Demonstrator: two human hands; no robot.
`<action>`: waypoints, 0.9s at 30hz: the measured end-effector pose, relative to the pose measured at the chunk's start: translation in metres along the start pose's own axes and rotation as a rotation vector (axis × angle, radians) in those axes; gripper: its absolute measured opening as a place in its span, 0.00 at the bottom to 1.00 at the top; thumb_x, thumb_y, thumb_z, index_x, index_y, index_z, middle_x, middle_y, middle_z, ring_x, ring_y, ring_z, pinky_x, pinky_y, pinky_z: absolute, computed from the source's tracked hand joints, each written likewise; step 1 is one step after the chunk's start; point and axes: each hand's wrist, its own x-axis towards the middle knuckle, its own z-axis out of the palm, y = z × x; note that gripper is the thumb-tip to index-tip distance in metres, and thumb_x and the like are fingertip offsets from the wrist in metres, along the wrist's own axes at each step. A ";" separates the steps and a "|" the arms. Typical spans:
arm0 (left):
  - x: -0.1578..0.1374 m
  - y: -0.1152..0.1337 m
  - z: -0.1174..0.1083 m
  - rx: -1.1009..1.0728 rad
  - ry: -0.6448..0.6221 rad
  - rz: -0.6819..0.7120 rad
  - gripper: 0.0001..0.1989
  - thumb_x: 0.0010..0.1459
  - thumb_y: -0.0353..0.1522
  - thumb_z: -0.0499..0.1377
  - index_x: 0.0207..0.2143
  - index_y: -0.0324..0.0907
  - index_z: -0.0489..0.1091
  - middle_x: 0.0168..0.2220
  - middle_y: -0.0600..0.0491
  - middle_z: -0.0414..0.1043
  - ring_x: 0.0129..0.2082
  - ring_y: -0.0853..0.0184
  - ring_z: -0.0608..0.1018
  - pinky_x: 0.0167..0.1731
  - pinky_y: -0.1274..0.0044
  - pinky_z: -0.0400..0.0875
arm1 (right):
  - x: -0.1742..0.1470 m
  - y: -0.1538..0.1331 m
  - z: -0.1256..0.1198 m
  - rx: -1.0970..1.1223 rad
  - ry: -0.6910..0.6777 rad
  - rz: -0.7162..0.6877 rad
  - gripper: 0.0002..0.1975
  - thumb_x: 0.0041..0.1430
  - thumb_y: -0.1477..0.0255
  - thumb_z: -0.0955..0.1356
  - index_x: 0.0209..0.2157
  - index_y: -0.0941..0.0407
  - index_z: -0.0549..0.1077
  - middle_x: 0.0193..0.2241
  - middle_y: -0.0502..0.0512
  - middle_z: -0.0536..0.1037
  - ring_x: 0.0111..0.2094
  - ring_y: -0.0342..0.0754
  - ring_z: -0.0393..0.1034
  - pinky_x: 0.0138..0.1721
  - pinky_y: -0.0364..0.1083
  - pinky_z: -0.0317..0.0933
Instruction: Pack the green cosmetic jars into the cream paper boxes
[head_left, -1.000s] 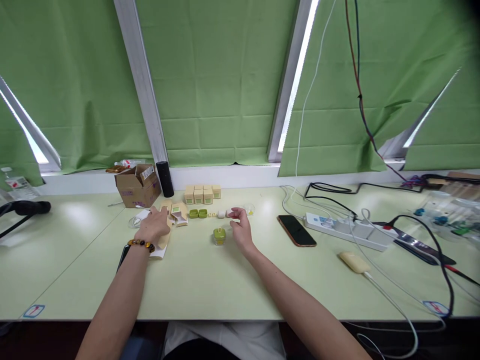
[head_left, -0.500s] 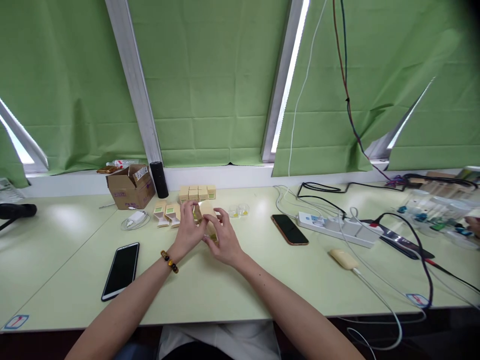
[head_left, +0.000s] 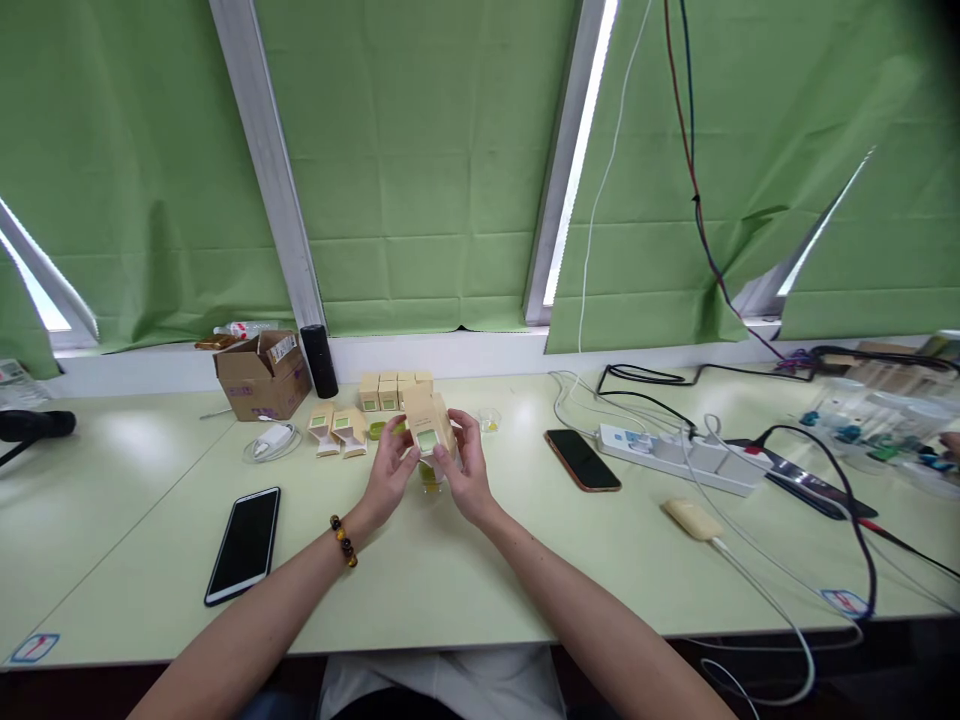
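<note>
A small tan paper box (head_left: 424, 412) with a green-tinted window stands tilted between my hands, its top flap raised. My left hand (head_left: 388, 472) is closed on its left side, and my right hand (head_left: 468, 470) grips the right side, with both thumbs at the front. Just under the box is a clear piece with yellow in it (head_left: 430, 485); whether it touches the box I cannot tell. A green item (head_left: 376, 430) lies beside my left fingers. Right of my right hand sits a small clear round container (head_left: 490, 421) with yellow inside.
Two open tan boxes (head_left: 349, 432) stand to the left, with a row of closed boxes (head_left: 388, 391) behind. Phones lie at left (head_left: 244, 545) and right (head_left: 583, 460). A cardboard carton (head_left: 262, 376), a black cylinder (head_left: 319, 360) and a power strip (head_left: 682, 458) with cables are further out.
The box has turned upright, so its windowed front now faces me. My hands have spread to its two sides. The green item and the clear piece below have come into sight.
</note>
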 end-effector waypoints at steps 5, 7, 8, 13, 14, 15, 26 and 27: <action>-0.002 0.000 0.004 -0.022 0.030 0.004 0.29 0.63 0.44 0.64 0.62 0.48 0.58 0.56 0.44 0.73 0.57 0.57 0.76 0.57 0.63 0.69 | 0.000 0.001 0.000 -0.078 -0.014 -0.036 0.25 0.68 0.57 0.66 0.62 0.48 0.60 0.59 0.60 0.68 0.58 0.56 0.66 0.54 0.55 0.68; -0.001 0.000 0.002 0.011 0.055 0.048 0.28 0.63 0.43 0.64 0.60 0.48 0.59 0.55 0.45 0.73 0.56 0.58 0.76 0.56 0.65 0.70 | 0.000 -0.001 0.000 -0.092 -0.014 -0.050 0.23 0.69 0.57 0.66 0.61 0.48 0.62 0.58 0.60 0.69 0.58 0.56 0.66 0.55 0.56 0.68; 0.000 0.000 0.001 0.032 0.066 0.066 0.28 0.63 0.43 0.64 0.60 0.48 0.59 0.54 0.45 0.73 0.55 0.59 0.76 0.56 0.65 0.70 | 0.000 -0.002 0.001 -0.084 -0.017 -0.047 0.23 0.69 0.57 0.65 0.61 0.49 0.62 0.56 0.60 0.71 0.57 0.56 0.67 0.54 0.56 0.68; 0.002 -0.004 -0.005 0.138 0.135 0.113 0.26 0.62 0.44 0.65 0.56 0.46 0.59 0.47 0.48 0.73 0.48 0.62 0.77 0.50 0.69 0.71 | -0.001 -0.006 0.003 0.039 -0.039 0.014 0.20 0.70 0.57 0.65 0.58 0.49 0.63 0.46 0.58 0.78 0.48 0.54 0.74 0.46 0.54 0.71; 0.003 -0.006 -0.005 0.150 0.152 0.117 0.27 0.61 0.44 0.66 0.56 0.47 0.59 0.46 0.48 0.72 0.48 0.62 0.76 0.49 0.70 0.71 | -0.002 -0.006 0.003 0.056 -0.042 0.023 0.20 0.70 0.57 0.65 0.58 0.49 0.63 0.44 0.58 0.78 0.46 0.54 0.74 0.43 0.53 0.71; 0.003 -0.007 -0.005 0.157 0.167 0.122 0.27 0.60 0.44 0.66 0.55 0.47 0.59 0.45 0.49 0.72 0.47 0.62 0.76 0.48 0.70 0.71 | -0.003 -0.007 0.004 0.069 -0.044 0.031 0.20 0.70 0.57 0.65 0.58 0.49 0.63 0.43 0.57 0.78 0.43 0.53 0.75 0.41 0.52 0.71; 0.001 -0.010 -0.005 0.150 0.181 0.190 0.26 0.63 0.42 0.64 0.58 0.49 0.58 0.56 0.45 0.66 0.48 0.63 0.76 0.49 0.69 0.73 | -0.001 -0.002 0.000 0.133 -0.031 0.124 0.24 0.65 0.58 0.70 0.57 0.46 0.59 0.38 0.53 0.78 0.44 0.53 0.76 0.41 0.52 0.71; 0.001 -0.011 -0.005 0.159 0.185 0.197 0.26 0.63 0.41 0.64 0.58 0.49 0.59 0.57 0.45 0.65 0.48 0.64 0.76 0.48 0.69 0.73 | -0.001 -0.002 0.000 0.128 -0.029 0.127 0.24 0.65 0.58 0.70 0.57 0.46 0.59 0.38 0.52 0.78 0.43 0.53 0.76 0.41 0.52 0.71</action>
